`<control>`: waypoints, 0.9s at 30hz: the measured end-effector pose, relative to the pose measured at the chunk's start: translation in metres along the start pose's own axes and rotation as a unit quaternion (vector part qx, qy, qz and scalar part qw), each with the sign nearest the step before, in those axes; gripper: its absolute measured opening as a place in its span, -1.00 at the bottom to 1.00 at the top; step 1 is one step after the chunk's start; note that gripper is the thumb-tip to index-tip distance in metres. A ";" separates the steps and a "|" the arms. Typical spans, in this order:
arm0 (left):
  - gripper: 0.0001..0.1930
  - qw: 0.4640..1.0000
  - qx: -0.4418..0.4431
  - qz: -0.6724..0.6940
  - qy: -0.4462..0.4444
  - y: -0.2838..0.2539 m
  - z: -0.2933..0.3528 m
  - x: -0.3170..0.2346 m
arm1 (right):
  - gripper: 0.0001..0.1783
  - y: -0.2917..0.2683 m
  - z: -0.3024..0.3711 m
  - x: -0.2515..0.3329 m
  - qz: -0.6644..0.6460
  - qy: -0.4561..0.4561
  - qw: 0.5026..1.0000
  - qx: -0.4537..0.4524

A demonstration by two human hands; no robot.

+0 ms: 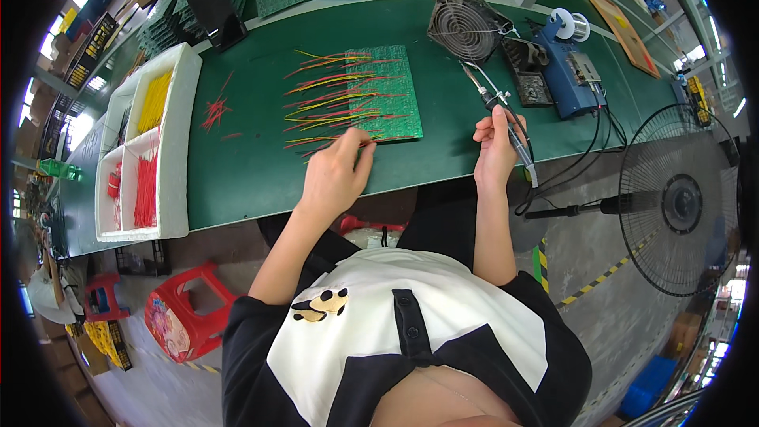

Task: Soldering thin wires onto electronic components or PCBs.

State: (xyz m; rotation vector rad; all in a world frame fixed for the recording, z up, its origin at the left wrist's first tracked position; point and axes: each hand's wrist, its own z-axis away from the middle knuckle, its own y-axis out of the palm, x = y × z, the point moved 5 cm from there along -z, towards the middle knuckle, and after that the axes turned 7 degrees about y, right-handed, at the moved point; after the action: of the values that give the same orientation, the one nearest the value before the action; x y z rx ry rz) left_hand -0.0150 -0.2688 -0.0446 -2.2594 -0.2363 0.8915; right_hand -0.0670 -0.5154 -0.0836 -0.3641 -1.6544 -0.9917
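Note:
My left hand is at the near left corner of a green circuit board panel, its fingers pinched on a thin wire, partly hidden by the fingers. Red and yellow wires in several rows stick out past the panel's left side. My right hand grips a soldering iron with a metal feed tube along it. The iron's tip points up and away, to the right of the panel and apart from it.
A white foam box of yellow and red wires stands left, near loose red wires. Behind the iron are a small fan, an iron stand and a blue solder feeder. Cables hang right, near a large fan.

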 end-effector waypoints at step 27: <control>-0.87 0.999 0.008 -0.023 -0.031 0.011 -0.022 0.016 | -0.80 0.000 0.002 0.000 0.020 -0.001 1.000 0.006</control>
State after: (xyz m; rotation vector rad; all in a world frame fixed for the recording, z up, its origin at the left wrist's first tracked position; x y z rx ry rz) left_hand 0.0108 -0.2827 -0.0491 -2.2051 -0.3073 0.9370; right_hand -0.0682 -0.5134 -0.0836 -0.3878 -1.6475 -0.9523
